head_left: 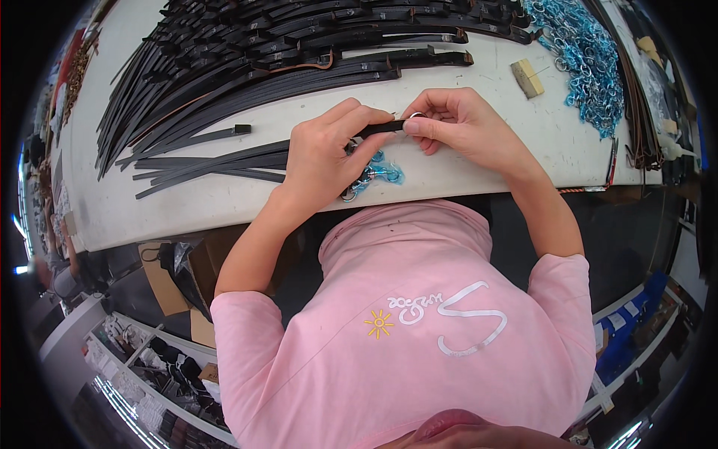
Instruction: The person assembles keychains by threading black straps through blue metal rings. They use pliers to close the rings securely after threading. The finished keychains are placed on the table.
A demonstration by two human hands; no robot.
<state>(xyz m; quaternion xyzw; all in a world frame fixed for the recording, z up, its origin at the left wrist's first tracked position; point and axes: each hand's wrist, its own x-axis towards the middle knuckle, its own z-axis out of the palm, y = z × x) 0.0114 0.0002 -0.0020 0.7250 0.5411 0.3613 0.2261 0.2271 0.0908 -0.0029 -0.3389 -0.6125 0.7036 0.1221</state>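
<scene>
A dark leather strap [384,128] is stretched between my two hands above the table's near edge. My left hand [327,147] pinches it between thumb and fingers. At the strap's right end, my right hand [461,129] is closed with thumb against fingers, gripping that end and a small silver ring [416,116] there. Below my left hand lie metal clasps in blue film [379,175], partly covered by the hand. Several loose black straps [213,168] fan out to the left of it. One more strap [198,139] with a looped end lies a little farther off.
A big pile of black straps [247,56] covers the far side of the white table [479,198]. To the far right is a heap of blue-wrapped metal clasps [587,63]. A pale block [527,79] with a thin pin sits before it. Brown straps [639,127] hang along the right edge.
</scene>
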